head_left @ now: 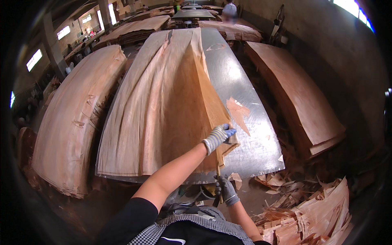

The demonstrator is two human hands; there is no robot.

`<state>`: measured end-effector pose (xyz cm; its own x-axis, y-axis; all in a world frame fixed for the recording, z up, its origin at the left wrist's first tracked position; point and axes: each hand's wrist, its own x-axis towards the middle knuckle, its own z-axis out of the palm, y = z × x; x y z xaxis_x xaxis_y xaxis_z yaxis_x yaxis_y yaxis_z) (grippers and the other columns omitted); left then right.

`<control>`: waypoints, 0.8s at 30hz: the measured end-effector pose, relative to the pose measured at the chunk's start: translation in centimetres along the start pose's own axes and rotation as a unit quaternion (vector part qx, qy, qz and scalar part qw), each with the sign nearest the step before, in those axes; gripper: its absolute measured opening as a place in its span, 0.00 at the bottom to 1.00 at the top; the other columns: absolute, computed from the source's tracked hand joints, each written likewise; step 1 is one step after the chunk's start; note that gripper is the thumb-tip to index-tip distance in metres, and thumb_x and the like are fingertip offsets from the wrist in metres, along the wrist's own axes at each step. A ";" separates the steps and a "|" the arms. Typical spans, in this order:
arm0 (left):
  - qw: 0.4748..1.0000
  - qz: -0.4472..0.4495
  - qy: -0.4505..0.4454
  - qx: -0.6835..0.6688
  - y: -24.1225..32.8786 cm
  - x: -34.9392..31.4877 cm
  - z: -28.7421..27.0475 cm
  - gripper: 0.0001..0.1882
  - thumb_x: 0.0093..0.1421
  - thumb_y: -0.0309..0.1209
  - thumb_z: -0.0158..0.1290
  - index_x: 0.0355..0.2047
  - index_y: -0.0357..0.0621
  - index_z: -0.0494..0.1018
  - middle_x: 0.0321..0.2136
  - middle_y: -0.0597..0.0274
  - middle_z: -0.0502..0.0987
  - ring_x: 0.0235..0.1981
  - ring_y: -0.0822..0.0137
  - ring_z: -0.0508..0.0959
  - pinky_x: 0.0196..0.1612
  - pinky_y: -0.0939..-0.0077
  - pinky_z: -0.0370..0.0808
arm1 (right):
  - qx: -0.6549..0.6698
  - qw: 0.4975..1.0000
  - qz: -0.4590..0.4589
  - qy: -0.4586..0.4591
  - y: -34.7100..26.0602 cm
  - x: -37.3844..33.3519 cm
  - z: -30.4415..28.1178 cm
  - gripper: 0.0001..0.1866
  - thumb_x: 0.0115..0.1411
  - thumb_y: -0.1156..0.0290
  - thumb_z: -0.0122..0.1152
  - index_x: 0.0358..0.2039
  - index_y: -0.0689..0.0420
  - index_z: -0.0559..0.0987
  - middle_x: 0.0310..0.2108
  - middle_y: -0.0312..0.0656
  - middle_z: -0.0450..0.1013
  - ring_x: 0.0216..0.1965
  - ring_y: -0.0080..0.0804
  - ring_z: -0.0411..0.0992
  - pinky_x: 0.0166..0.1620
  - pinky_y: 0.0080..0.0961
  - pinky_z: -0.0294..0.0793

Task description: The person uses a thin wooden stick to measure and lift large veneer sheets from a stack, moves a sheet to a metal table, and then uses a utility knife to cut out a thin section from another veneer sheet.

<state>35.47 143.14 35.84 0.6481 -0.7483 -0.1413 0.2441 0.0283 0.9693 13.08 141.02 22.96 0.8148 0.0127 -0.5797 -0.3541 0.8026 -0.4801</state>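
A large sheet of thin, pale wood veneer (163,102) lies along a long grey metal table (249,122), its right edge lifted into a steep fold that rises off the tabletop. The left hand (218,136), in a striped knit glove, is closed around the sheet's raised near corner. The right hand (226,190), in a dark glove, is held below the table's near edge, closed on a thin stick-like tool (219,179) whose kind is hard to make out. A torn scrap of veneer (238,112) lies flat on the bare metal just right of the fold. Stacks of veneer (73,122) flank the table on both sides, and broken offcuts (310,212) are heaped on the floor at the lower right. The hall beyond is dim, with bright windows (34,59) at left; a distant person (229,9) is blurred.
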 end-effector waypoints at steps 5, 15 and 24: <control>0.997 -0.012 -0.056 -0.053 0.1 2.2 5.4 0.08 0.56 0.31 0.55 0.33 0.41 0.72 0.24 0.69 0.73 0.23 0.75 0.73 0.25 0.78 0.75 | 0.154 0.975 0.040 -0.154 -2.0 -0.8 2.8 0.18 0.64 0.55 0.43 0.45 0.54 0.68 0.16 0.27 0.59 0.11 0.14 0.53 0.14 0.12 0.54; 0.994 -0.102 -0.031 0.005 -4.3 4.3 7.2 0.08 0.55 0.32 0.56 0.25 0.43 0.70 0.19 0.65 0.71 0.18 0.69 0.72 0.20 0.71 0.71 | -0.195 0.973 -0.107 0.066 -3.6 -1.6 2.4 0.14 0.60 0.56 0.52 0.27 0.52 0.69 0.12 0.31 0.62 0.09 0.20 0.59 0.12 0.17 0.57; 0.990 -0.081 0.080 -0.089 -9.7 -2.8 -5.6 0.10 0.54 0.32 0.58 0.34 0.45 0.71 0.29 0.69 0.74 0.29 0.75 0.74 0.33 0.74 0.76 | -0.255 0.930 -0.168 0.206 -0.6 -6.6 -1.9 0.10 0.56 0.65 0.61 0.26 0.56 0.71 0.13 0.33 0.64 0.09 0.21 0.60 0.11 0.19 0.60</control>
<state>35.35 148.64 25.65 0.6922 -0.6388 -0.3360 0.4681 0.0430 0.8826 7.09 139.33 25.82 0.7109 -0.5017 -0.4929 -0.3688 0.3307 -0.8687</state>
